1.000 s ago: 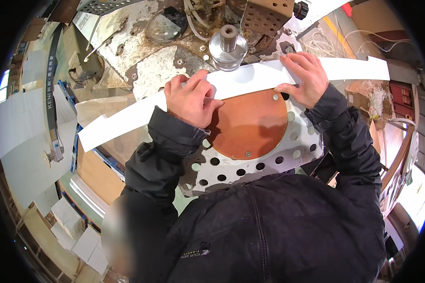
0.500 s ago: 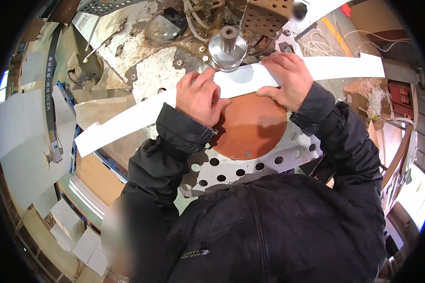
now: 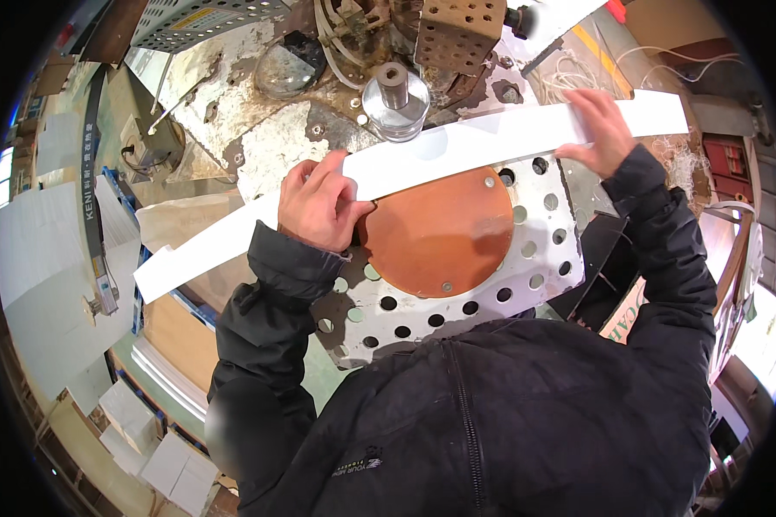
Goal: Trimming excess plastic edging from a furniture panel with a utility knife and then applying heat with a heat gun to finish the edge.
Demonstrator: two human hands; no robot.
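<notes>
White and smooth, a long strip runs across the person's front in a shallow curve, its left end lower in the view than its right. It lies over the far edge of a round brown board and passes close by the foot of a shiny metal post; whether strip and post touch, I cannot tell.

The left hand is closed round the strip to the left of the post, its fingers curled on top and its thumb reaching toward the brown board at the near edge. The right hand has hold of the strip nearer its right end, fingers laid across toward the far edge and thumb at the near one, so this grip is spread across the strip's width. Both sleeves belong to a black jacket with a zip down the front.

The brown board, with small round fasteners near its rim, sits on a grey metal plate punched with round holes. Beyond the strip is a worn machine top with peeling white paint, and a rusty box full of holes stands behind the post. Large white sheets are at the far left.
</notes>
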